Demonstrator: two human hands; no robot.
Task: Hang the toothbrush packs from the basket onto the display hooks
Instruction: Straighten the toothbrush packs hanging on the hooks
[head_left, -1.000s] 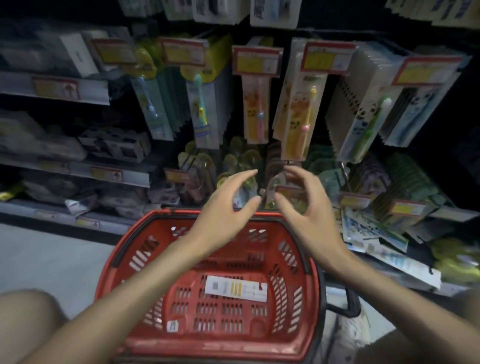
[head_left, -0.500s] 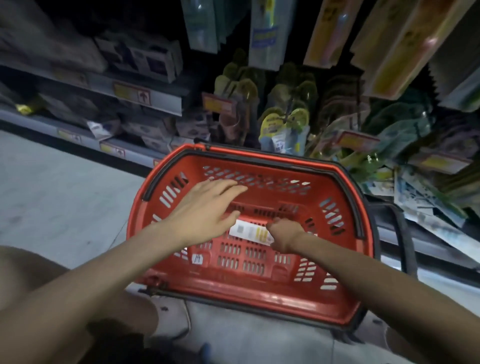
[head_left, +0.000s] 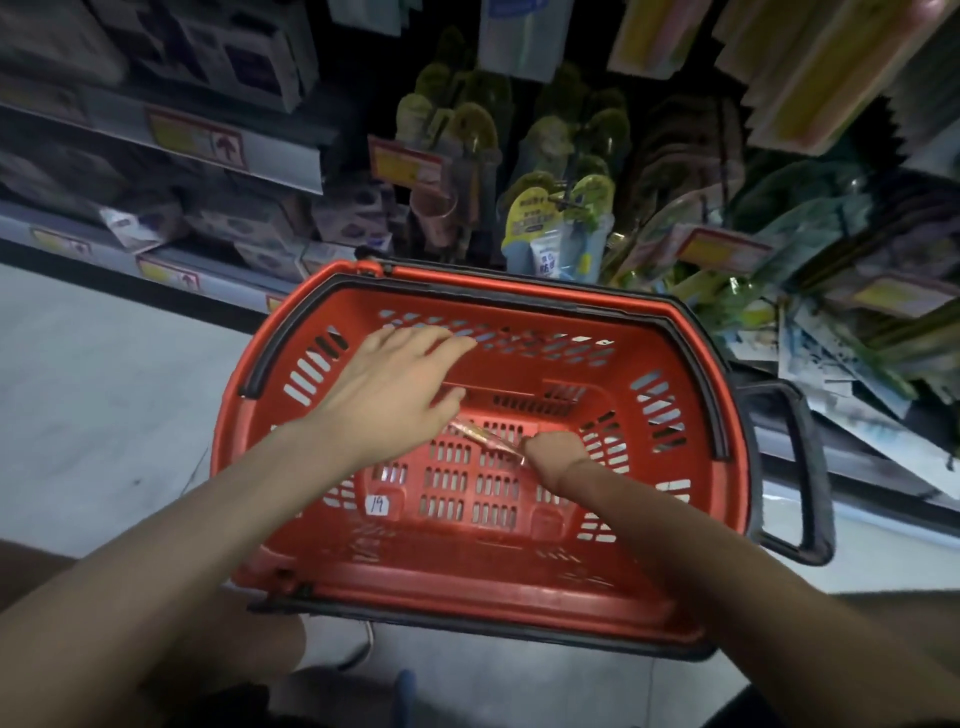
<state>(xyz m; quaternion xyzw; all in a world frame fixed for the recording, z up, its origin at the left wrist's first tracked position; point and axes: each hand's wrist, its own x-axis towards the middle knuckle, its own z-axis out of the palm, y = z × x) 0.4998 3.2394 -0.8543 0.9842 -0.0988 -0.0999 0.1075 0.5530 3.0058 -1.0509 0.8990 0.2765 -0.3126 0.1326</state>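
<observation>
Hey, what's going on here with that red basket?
A person is restocking a shop display. Both hands are inside the red plastic shopping basket. The right hand pinches one end of a thin flat toothbrush pack near the basket floor, and the left hand hovers open just above it. Hanging packs on display hooks wait beyond.

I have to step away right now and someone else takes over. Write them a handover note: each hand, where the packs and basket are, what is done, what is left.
Left hand: open, fingers straight, inside the basket just above the pack's far end; I cannot tell whether it touches.
Right hand: fingers curled, pinching the near end of a toothbrush pack low in the basket.
Things: the red basket stands on the floor in front of the display; hanging packs are just behind it.
Done: the pack is gripped; no other pack shows in the basket.
Left: lift this pack out and hang it on a display hook.
</observation>
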